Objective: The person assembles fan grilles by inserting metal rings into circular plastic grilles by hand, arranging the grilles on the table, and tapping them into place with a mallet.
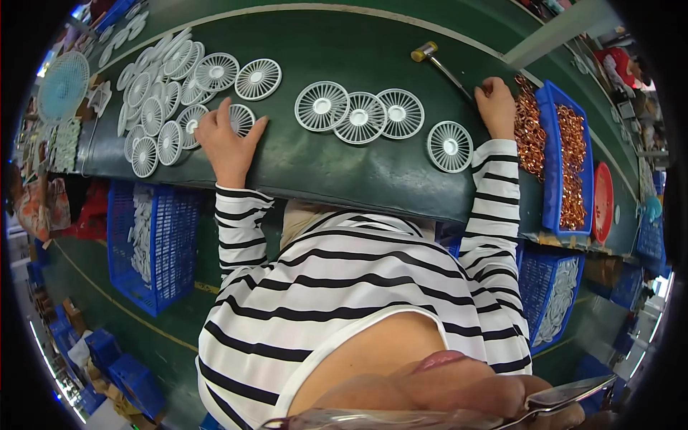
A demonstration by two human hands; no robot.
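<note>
My left hand (231,143) rests over the near right edge of a heap of white round slatted discs (152,115). Its fingers are spread, and a single slatted disc (242,120) shows between thumb and forefinger. At the right, my right hand (496,111) is curled, its fingertips pressed together; what they hold, if anything, is hidden. A hammer (424,51) with a yellowish head lies just left of it, the metal handle reaching to the thumb. Loose copper-coloured rings (529,129) lie beside this hand.
Three overlapping slatted discs (360,118) lie mid-table, with another disc (450,146) nearer my right forearm. A blue tray (550,172) of copper-coloured rings and a red basin (603,202) stand at the right. Blue crates (172,244) of white parts stand below the table edge.
</note>
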